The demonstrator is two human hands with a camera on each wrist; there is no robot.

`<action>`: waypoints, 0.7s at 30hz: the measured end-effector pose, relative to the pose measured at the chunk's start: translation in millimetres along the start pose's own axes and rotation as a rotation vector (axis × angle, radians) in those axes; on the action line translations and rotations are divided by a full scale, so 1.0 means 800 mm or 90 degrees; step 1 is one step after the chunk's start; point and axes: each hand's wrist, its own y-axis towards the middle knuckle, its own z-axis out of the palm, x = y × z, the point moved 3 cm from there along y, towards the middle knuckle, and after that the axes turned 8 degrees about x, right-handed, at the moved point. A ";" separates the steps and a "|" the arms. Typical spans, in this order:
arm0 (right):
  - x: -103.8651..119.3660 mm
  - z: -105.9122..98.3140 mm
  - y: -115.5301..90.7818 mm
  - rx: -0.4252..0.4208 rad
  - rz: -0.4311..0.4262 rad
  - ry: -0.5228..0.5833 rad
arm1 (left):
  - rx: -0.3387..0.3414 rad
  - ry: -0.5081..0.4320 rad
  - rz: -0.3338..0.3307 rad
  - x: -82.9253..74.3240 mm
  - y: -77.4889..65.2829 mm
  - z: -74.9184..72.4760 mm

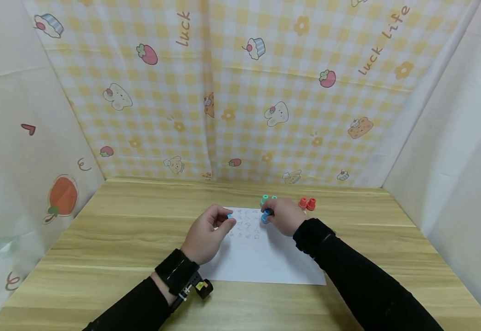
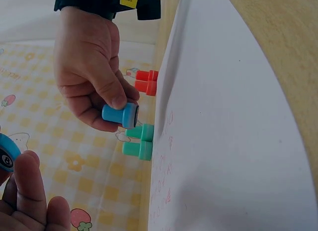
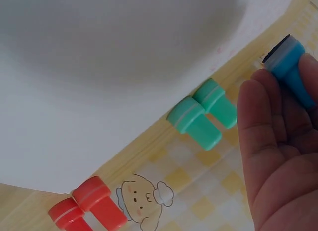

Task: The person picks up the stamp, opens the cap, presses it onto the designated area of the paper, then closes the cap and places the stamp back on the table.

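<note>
My right hand (image 1: 286,216) pinches a blue stamp (image 2: 119,115), my left hand (image 1: 205,236) a small blue piece (image 2: 8,153); I'd press squarely onto paper (image 1: 261,264)

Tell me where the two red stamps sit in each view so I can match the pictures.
Head: red stamps right of centre, beyond the right hand.
Left wrist: red stamps upper left of centre, just right of that hand.
Right wrist: red stamps bottom left, by the paper's corner.
Shared landmark: green stamps, in all three.
</note>
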 end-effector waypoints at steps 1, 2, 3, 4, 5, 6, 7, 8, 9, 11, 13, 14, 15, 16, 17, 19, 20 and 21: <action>-0.001 0.001 0.001 0.002 0.002 -0.005 | 0.000 0.001 0.001 0.000 0.000 0.000; -0.001 0.002 0.002 0.005 0.006 -0.006 | 0.001 0.001 0.001 0.000 0.000 0.000; -0.002 0.003 0.003 0.006 0.007 -0.009 | 0.001 0.001 0.001 0.000 0.000 0.000; -0.003 0.004 0.004 0.008 0.008 -0.008 | 0.002 0.001 0.002 0.001 0.000 0.000; -0.003 0.005 0.006 0.008 0.005 -0.011 | 0.002 0.002 0.002 0.001 0.000 0.000; -0.004 0.006 0.007 0.009 0.005 -0.015 | 0.002 0.002 0.001 0.000 0.000 0.000; -0.005 0.007 0.008 0.009 0.004 -0.018 | 0.002 0.001 0.001 0.000 0.000 0.000; -0.006 0.008 0.009 0.010 0.003 -0.018 | 0.002 0.002 0.002 0.000 0.000 0.000; -0.006 0.009 0.010 0.011 0.001 -0.022 | 0.002 0.002 0.001 0.000 0.000 0.000; -0.006 0.010 0.011 0.013 -0.002 -0.027 | 0.002 0.004 0.001 0.001 0.000 0.000; -0.006 0.010 0.010 0.016 -0.002 -0.030 | 0.003 0.005 0.002 0.002 0.000 0.000; -0.005 0.010 0.010 0.017 -0.003 -0.030 | 0.004 0.006 0.003 0.002 0.000 0.000; -0.005 0.010 0.010 0.017 -0.002 -0.031 | 0.004 0.007 0.003 0.002 0.000 0.000; -0.005 0.009 0.010 0.018 0.000 -0.030 | 0.004 0.007 0.004 0.003 0.000 0.000; -0.005 0.009 0.009 0.018 0.003 -0.029 | 0.005 0.007 0.004 0.002 0.000 0.000; -0.005 0.009 0.009 0.021 0.005 -0.027 | 0.006 0.007 0.005 0.002 0.000 0.000; -0.006 0.009 0.010 0.020 0.005 -0.028 | 0.007 0.006 0.006 0.002 0.000 0.000; -0.006 0.010 0.010 0.020 0.005 -0.030 | 0.007 0.006 0.006 0.002 0.000 0.000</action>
